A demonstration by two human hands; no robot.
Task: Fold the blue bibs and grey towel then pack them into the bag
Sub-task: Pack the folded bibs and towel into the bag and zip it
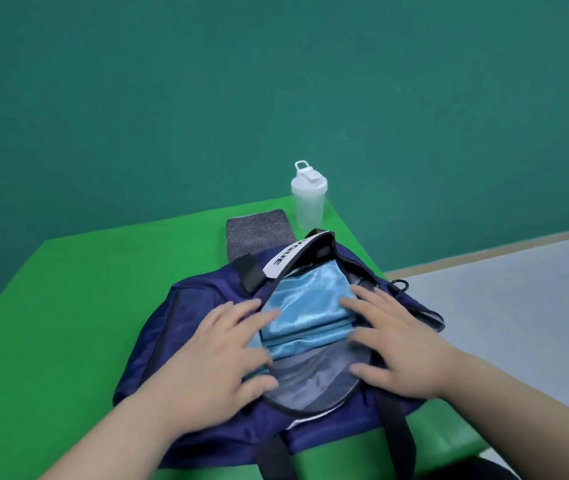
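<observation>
Green table (68, 289): both flat hands press blue bibs (305, 306) inside bag (186, 313).

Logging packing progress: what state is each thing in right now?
bag: unzipped, lying on the table
blue bibs: folded, inside the bag
grey towel: folded, on the table behind the bag
bottle: upright, cap closed
left hand: flat, fingers resting on the bibs
right hand: spread, fingertips touching the bibs

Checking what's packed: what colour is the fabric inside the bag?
Shiny light blue: the bibs, seen in the head view.
</observation>
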